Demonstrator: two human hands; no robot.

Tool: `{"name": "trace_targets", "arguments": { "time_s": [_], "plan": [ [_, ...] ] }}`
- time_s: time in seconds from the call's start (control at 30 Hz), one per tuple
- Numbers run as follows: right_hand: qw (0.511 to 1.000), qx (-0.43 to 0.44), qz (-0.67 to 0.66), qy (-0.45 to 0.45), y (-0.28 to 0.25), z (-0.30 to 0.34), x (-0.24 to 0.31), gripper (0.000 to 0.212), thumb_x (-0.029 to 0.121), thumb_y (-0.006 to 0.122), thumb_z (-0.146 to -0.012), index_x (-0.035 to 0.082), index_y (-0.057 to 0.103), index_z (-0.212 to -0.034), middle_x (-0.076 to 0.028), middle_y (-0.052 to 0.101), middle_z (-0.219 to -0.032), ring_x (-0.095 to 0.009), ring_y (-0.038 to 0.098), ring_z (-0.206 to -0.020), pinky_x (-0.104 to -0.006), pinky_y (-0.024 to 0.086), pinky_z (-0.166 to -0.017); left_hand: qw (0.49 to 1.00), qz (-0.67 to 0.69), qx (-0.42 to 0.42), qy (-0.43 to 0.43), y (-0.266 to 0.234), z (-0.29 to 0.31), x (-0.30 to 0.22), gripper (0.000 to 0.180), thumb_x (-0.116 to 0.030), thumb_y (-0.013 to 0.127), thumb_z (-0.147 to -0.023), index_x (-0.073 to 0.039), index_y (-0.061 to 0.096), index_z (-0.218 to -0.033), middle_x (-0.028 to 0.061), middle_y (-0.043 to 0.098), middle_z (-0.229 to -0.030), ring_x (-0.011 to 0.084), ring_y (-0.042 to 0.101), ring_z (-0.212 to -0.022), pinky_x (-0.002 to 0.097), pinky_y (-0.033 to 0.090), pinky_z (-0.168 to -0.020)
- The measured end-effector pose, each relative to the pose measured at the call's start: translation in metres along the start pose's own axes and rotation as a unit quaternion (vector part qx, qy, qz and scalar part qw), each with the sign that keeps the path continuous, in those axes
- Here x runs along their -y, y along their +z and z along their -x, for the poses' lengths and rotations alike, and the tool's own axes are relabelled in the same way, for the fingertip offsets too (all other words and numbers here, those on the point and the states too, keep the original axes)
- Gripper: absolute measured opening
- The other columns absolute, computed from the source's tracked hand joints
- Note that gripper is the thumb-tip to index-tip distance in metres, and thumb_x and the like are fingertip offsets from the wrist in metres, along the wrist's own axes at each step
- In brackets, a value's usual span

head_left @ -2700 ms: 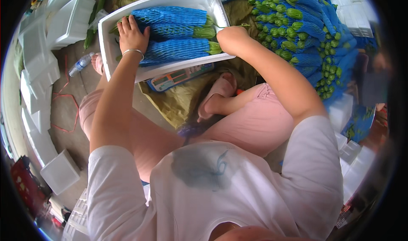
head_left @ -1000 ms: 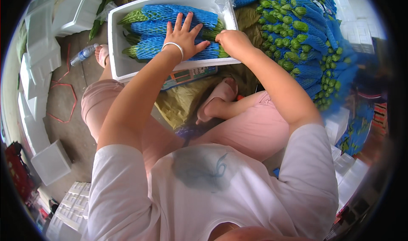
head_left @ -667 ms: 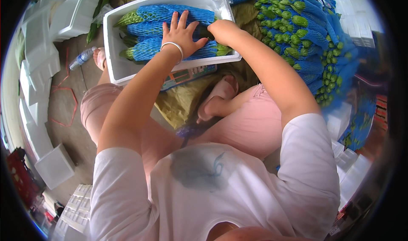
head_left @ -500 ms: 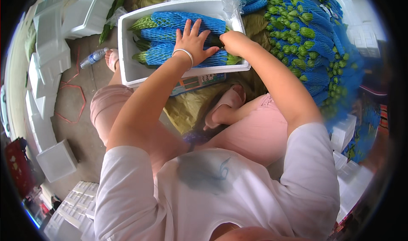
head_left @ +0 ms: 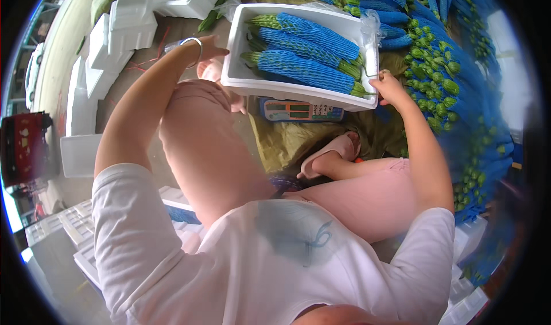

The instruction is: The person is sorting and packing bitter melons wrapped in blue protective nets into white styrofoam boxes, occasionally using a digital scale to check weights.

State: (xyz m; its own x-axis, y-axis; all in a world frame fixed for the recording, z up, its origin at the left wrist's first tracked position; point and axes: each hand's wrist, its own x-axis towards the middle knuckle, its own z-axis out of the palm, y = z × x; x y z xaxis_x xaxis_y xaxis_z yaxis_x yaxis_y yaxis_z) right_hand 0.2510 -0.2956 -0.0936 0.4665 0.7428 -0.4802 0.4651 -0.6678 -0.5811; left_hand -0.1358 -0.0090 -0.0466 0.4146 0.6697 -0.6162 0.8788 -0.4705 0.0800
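A white foam box (head_left: pixel 298 92) rests over a digital scale (head_left: pixel 301 111). Inside it, several long, bumpy green gourds, seemingly bitter gourds (head_left: pixel 307 69), lie side by side in blue foam nets. At the box's left end is my left hand (head_left: pixel 211 47), a pale bracelet on its wrist; the fingers are stretched out with the thumb toward the wall, and contact is unclear. My right hand (head_left: pixel 390 88) is closed at the box's right near corner. A thin stem-like strand (head_left: pixel 370 76) runs to its fingertips, but whether they pinch it or the rim is unclear.
To the right is a big heap of blue-netted gourds (head_left: pixel 436 90) with green ends out. White foam boxes (head_left: pixel 132 29) stand at the left, others behind me. Clear plastic film (head_left: pixel 372 26) hangs on the box's far right corner. A yellowish sheet (head_left: pixel 281 144) lies under the scale.
Both hands have left the gourds inside the box. The left moved out to the box's left end, the right to its right corner. My view has turned, so more of the scale shows.
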Motion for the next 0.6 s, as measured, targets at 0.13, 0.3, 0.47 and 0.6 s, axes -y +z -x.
{"name": "trace_targets", "arguments": {
  "time_s": [0.13, 0.3, 0.47, 0.6],
  "plan": [
    [0.996, 0.053, -0.058, 0.037, 0.012, -0.017, -0.013, 0.038, 0.015, 0.052, -0.075, 0.002, 0.05, -0.111, -0.012, 0.06, -0.094, -0.023, 0.061, -0.082, -0.0388, 0.052, -0.065, 0.954, 0.293, 0.05, -0.031, 0.053, -0.009, 0.012, 0.062, -0.044, 0.061, -0.074, -0.005, 0.053, -0.121, 0.0183, 0.055, -0.118, 0.0277, 0.057, -0.097, 0.0424, 0.05, -0.076],
    [0.992, 0.0, -0.095, 0.085, 0.005, -0.026, -0.024, 0.033, 0.012, 0.055, -0.071, -0.001, 0.052, -0.1, -0.01, 0.059, -0.085, -0.021, 0.059, -0.074, -0.0343, 0.048, -0.057, 0.908, 0.392, -0.128, -0.071, 0.078, -0.011, -0.036, 0.039, -0.026, 0.06, -0.075, -0.004, 0.059, -0.107, 0.0173, 0.065, -0.098, 0.0293, 0.064, -0.09, 0.0366, 0.048, -0.082],
    [0.998, -0.019, -0.049, -0.02, -0.019, -0.045, 0.004, 0.024, 0.011, 0.056, -0.07, -0.003, 0.058, -0.09, -0.007, 0.059, -0.077, -0.015, 0.055, -0.063, -0.0279, 0.043, -0.06, 0.897, 0.403, -0.159, -0.087, 0.083, 0.005, -0.005, 0.035, -0.024, 0.056, -0.077, -0.008, 0.062, -0.108, 0.0174, 0.064, -0.105, 0.0317, 0.062, -0.096, 0.0385, 0.047, -0.085],
    [0.991, 0.028, 0.068, -0.111, -0.041, -0.038, 0.094, 0.021, 0.011, 0.053, -0.077, -0.002, 0.06, -0.091, -0.002, 0.058, -0.074, -0.009, 0.051, -0.063, -0.0252, 0.04, -0.057, 0.833, 0.496, -0.217, -0.113, 0.095, 0.041, 0.026, 0.034, -0.022, 0.056, -0.075, -0.006, 0.064, -0.104, 0.0179, 0.065, -0.099, 0.0322, 0.063, -0.092, 0.0366, 0.047, -0.083]
  ]
}}
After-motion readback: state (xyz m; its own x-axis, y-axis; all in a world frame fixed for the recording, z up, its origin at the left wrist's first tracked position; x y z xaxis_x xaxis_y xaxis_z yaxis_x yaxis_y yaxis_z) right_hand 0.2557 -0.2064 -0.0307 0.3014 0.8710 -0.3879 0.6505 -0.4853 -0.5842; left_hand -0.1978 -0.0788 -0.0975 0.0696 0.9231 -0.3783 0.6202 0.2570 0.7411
